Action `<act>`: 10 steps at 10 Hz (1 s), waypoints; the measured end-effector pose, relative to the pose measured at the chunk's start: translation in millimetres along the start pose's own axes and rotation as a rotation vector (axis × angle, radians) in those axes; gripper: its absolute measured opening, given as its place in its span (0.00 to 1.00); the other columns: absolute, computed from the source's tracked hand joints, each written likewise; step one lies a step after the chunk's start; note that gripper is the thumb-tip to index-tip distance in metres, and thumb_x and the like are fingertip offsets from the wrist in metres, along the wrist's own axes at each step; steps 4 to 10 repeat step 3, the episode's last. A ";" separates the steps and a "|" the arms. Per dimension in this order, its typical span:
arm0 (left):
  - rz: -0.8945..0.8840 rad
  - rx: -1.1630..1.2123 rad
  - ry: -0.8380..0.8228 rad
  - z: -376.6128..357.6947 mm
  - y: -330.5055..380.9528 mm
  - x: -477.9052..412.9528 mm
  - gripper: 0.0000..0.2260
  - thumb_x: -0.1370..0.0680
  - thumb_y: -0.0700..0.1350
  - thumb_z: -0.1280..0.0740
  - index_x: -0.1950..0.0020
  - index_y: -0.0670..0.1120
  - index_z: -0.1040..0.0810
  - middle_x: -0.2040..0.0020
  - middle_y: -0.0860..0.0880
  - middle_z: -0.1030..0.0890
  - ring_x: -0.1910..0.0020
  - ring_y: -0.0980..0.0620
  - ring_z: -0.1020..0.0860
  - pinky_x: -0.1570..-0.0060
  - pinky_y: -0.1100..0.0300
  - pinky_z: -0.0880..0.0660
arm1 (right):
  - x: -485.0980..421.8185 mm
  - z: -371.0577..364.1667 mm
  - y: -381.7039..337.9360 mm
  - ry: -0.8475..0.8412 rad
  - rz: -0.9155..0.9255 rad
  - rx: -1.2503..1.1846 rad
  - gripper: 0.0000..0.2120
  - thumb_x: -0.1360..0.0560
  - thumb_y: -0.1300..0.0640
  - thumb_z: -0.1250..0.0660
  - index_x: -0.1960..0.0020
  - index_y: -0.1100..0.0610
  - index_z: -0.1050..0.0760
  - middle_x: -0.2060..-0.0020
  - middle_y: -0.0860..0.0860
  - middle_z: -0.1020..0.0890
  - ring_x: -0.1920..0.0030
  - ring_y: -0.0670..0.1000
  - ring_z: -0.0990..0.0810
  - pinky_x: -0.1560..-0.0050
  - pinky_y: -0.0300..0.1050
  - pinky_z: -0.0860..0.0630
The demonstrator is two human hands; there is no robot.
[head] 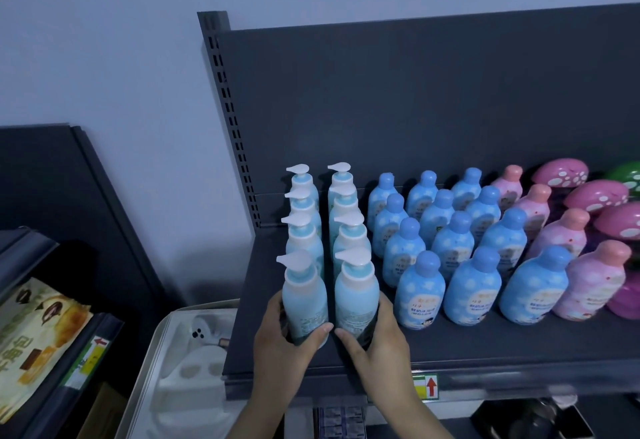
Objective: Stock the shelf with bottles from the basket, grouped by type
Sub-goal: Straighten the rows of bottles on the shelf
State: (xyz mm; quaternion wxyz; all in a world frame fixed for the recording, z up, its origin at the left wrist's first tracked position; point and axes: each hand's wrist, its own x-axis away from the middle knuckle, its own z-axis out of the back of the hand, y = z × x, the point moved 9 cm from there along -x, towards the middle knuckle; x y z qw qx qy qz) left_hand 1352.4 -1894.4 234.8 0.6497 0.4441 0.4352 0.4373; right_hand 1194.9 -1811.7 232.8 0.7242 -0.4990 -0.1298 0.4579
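Front left of the shelf, both hands are busy. The left hand wraps the left pump bottle and the right hand the right pump bottle, fingers curled round their bases. Each heads a pump-top row beside the blue-capped bottles. Placement looks nearly settled. Next: release cleanly, then reach for what's probably the basket, dim below.

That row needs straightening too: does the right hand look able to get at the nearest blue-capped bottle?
Probably yes: the blue-capped bottle stands right beside the right hand, nothing between, though it grips a pump bottle.
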 end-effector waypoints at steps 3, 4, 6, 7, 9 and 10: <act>-0.036 0.020 0.024 4.8 3.0 8.8 0.36 0.40 0.51 0.21 0.36 0.60 0.33 0.39 0.60 0.24 0.40 0.60 0.25 0.41 0.58 0.27 | 5.9 2.5 1.0 0.034 0.020 -0.039 0.41 0.34 0.50 0.24 0.28 0.50 0.43 0.34 0.46 0.30 0.35 0.45 0.29 0.42 0.32 0.31; -0.036 0.020 0.024 4.8 3.0 8.8 0.36 0.40 0.51 0.21 0.36 0.60 0.33 0.39 0.60 0.24 0.40 0.60 0.25 0.41 0.58 0.27 | 5.9 2.5 1.0 0.034 0.020 -0.039 0.41 0.34 0.50 0.24 0.28 0.50 0.43 0.34 0.46 0.30 0.35 0.45 0.29 0.42 0.32 0.31; -0.036 0.020 0.024 4.8 3.0 8.8 0.36 0.40 0.51 0.21 0.36 0.60 0.33 0.39 0.60 0.24 0.40 0.60 0.25 0.41 0.58 0.27 | 5.9 2.5 1.0 0.034 0.020 -0.039 0.41 0.34 0.50 0.24 0.28 0.50 0.43 0.34 0.46 0.30 0.35 0.45 0.29 0.42 0.32 0.31; -0.036 0.020 0.024 4.8 3.0 8.8 0.36 0.40 0.51 0.21 0.36 0.60 0.33 0.39 0.60 0.24 0.40 0.60 0.25 0.41 0.58 0.27 | 5.9 2.5 1.0 0.034 0.020 -0.039 0.41 0.34 0.50 0.24 0.28 0.50 0.43 0.34 0.46 0.30 0.35 0.45 0.29 0.42 0.32 0.31; -0.036 0.020 0.024 4.8 3.0 8.8 0.36 0.40 0.51 0.21 0.36 0.60 0.33 0.39 0.60 0.24 0.40 0.60 0.25 0.41 0.58 0.27 | 5.9 2.5 1.0 0.034 0.020 -0.039 0.41 0.34 0.50 0.24 0.28 0.50 0.43 0.34 0.46 0.30 0.35 0.45 0.29 0.42 0.32 0.31; -0.036 0.020 0.024 4.8 3.0 8.8 0.36 0.40 0.51 0.21 0.36 0.60 0.33 0.39 0.60 0.24 0.40 0.60 0.25 0.41 0.58 0.27 | 5.9 2.5 1.0 0.034 0.020 -0.039 0.41 0.34 0.50 0.24 0.28 0.50 0.43 0.34 0.46 0.30 0.35 0.45 0.29 0.42 0.32 0.31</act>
